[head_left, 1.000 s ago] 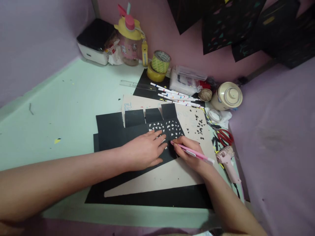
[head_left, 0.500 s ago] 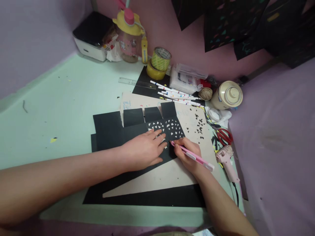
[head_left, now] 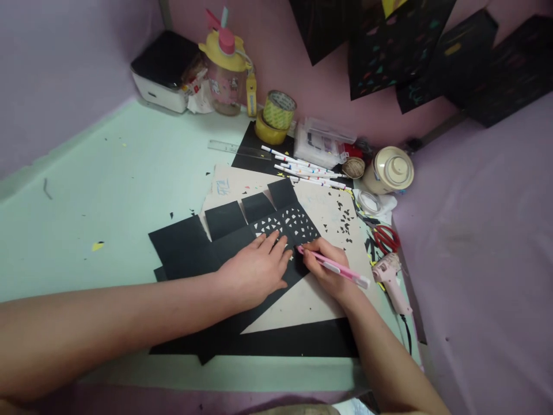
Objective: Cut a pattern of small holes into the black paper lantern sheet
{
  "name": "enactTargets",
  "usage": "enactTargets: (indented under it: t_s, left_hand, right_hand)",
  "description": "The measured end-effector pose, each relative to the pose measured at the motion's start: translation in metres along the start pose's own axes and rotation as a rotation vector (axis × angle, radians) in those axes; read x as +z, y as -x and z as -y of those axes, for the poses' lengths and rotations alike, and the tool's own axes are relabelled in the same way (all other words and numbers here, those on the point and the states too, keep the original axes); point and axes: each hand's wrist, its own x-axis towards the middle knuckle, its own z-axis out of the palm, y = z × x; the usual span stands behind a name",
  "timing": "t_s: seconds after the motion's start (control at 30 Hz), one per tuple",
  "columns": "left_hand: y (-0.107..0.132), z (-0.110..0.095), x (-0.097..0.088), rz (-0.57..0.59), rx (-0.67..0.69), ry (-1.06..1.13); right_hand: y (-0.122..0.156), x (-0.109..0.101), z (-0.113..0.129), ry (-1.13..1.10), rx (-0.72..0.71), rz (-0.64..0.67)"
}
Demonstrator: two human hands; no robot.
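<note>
My left hand (head_left: 254, 270) lies flat on a black card (head_left: 185, 245), fingers spread beside its cut-out pattern. The card has several flaps along its far edge and two panels full of small triangular holes. In my right hand (head_left: 326, 266) is a pink craft knife (head_left: 339, 268), held like a pen. Its tip meets the card just right of my left fingertips; the blade itself is too small to make out. Beneath the card lies a pale board (head_left: 285, 308), with another black sheet (head_left: 298, 340) under that.
Small black scraps (head_left: 344, 222) litter the board's right side. Red-handled scissors (head_left: 386, 237) and a pink glue gun (head_left: 392, 282) lie at the right edge. White pens (head_left: 306, 166), tape rolls (head_left: 276, 112), a ruler (head_left: 237, 148), a lidded jar (head_left: 391, 170) and a drink bottle (head_left: 227, 75) stand or lie behind.
The black card has turned counter-clockwise on the board, its left end swinging toward me. My left hand stays flat on it, and the knife stays in my right hand near the same spot.
</note>
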Motion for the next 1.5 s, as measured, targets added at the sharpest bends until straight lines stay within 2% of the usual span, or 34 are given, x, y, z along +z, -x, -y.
enactTargets:
  t_s: [0.17, 0.6, 0.87, 1.5]
  left_hand:
    - [-0.001, -0.002, -0.001, 0.017, -0.009, -0.013]
    - [-0.001, -0.001, -0.002, 0.015, -0.012, -0.018]
    - [0.004, -0.013, 0.002, -0.028, -0.08, -0.048]
    - [0.006, -0.017, 0.006, -0.052, -0.114, -0.05]
  right_hand:
    - [0.003, 0.008, 0.002, -0.003, 0.021, -0.073]
    - [0.002, 0.006, 0.007, -0.024, 0.051, -0.076]
    - [0.003, 0.01, 0.023, -0.03, 0.137, -0.12]
    - [0.009, 0.017, 0.014, -0.093, 0.154, -0.149]
